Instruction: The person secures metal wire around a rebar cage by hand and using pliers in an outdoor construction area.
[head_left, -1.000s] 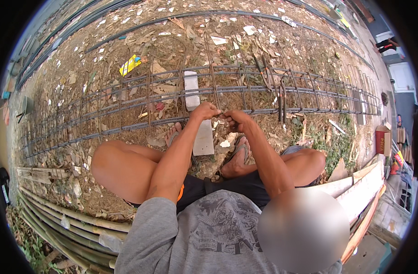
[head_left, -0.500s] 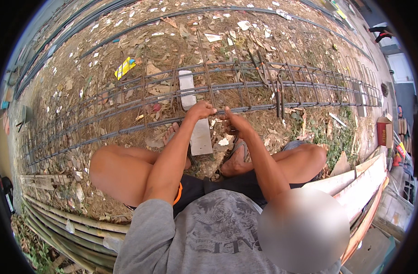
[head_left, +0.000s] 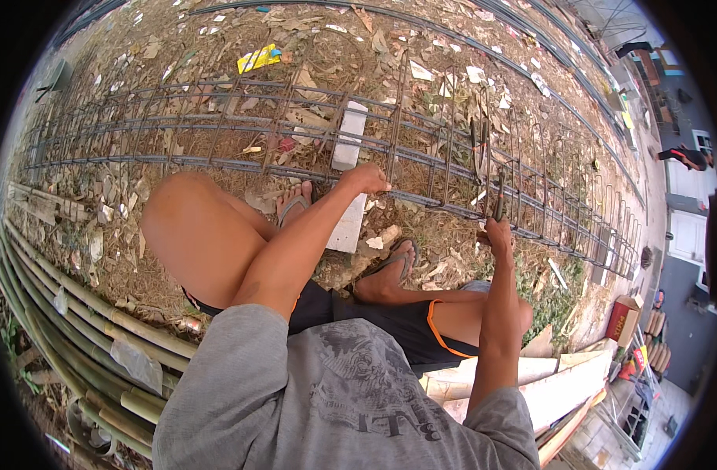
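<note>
A long rebar cage [head_left: 421, 200] of dark bars and thin square stirrups lies across the ground in front of me. My left hand [head_left: 368, 179] is closed at the near bar, fingertips pinched beside a stirrup crossing; anything thin between them is too small to make out. Farther right, my right hand [head_left: 497, 235] is wrapped around the lower end of dark pincers [head_left: 499, 197] that stand against the cage. Another long-handled tool with orange-red marks [head_left: 479, 153] leans in the bars just beyond. Pale blocks [head_left: 349, 137] sit beneath the cage near my left hand.
My sandalled feet [head_left: 398, 262] rest close to the near bar. Bamboo poles [head_left: 84, 337] lie at the lower left, wooden boards [head_left: 531, 392] at the lower right. A yellow wrapper [head_left: 258, 59] and scraps litter the ground. Another person [head_left: 684, 158] is at the far right.
My right hand has left the spot beside my left hand, moved right and taken hold of the pincers. The left hand stays at the near bar. The view has turned and shifted to the right.
</note>
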A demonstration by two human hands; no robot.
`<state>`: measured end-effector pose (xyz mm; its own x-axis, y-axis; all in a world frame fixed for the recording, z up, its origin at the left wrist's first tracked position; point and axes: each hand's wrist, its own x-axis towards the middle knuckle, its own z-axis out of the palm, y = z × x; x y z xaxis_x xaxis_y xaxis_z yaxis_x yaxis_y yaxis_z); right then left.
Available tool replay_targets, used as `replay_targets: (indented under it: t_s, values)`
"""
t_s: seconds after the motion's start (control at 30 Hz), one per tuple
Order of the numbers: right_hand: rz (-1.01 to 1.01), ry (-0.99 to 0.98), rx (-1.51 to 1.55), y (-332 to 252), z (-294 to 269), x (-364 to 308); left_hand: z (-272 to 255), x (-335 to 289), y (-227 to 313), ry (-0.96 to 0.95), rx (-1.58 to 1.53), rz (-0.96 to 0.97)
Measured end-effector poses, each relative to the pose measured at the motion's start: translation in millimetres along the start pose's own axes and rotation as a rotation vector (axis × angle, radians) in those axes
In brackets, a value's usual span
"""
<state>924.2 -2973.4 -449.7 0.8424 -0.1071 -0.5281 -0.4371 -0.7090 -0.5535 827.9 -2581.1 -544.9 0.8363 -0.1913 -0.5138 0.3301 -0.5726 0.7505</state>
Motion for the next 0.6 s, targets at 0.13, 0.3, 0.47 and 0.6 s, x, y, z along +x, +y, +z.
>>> replay_targets:
  t_s: [0.13, 0.3, 0.47, 0.6]
  values:
    - [0.002, 0.040, 0.514, -14, -18, -55, 6, -2, 7, 0.041, 0.060, -0.078]
    - [-0.136, 0.035, 0.327, -65, -12, -131, -2, 4, 20, -0.096, 0.067, -0.175]
    - [-0.491, -0.096, -0.404, -110, 18, -140, 1, 4, 15, -0.008, 0.052, -0.161]
    - [-0.671, -0.075, -1.226, -140, 48, -167, -1, -13, 32, 0.075, 0.046, -0.147]
